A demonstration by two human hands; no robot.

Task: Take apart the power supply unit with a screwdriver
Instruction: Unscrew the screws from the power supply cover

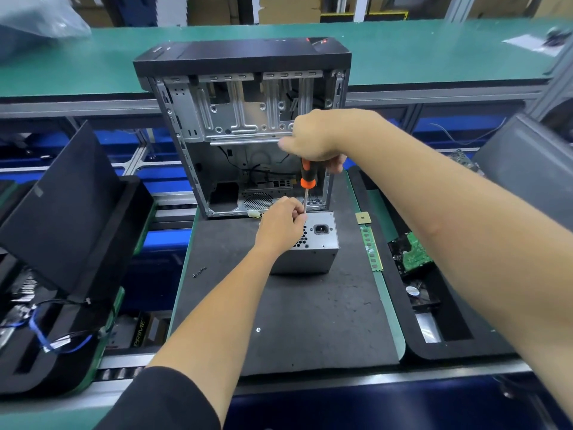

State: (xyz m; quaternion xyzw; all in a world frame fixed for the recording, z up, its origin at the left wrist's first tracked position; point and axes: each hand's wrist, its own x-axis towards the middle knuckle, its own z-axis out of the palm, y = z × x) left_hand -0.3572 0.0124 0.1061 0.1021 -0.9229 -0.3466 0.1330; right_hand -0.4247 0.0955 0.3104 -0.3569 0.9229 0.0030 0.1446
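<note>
Boxy grey-metal power supply unit (pixel 313 243) steadied by left hand (pixel 280 225), orange-black screwdriver (pixel 307 181) upright.

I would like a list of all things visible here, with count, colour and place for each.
power supply unit: one, grey, on the black mat, under both hands
screwdriver: one, orange and black, upright over the unit
computer case: one, black and silver, open, behind the unit
black mat: one, centre of the bench
RAM stick: one, green, right of the mat
hard drive: one, green board up, right tray
screws: few, dark, left on the mat
left hand: pinches the shaft
right hand: holds the handle
</note>
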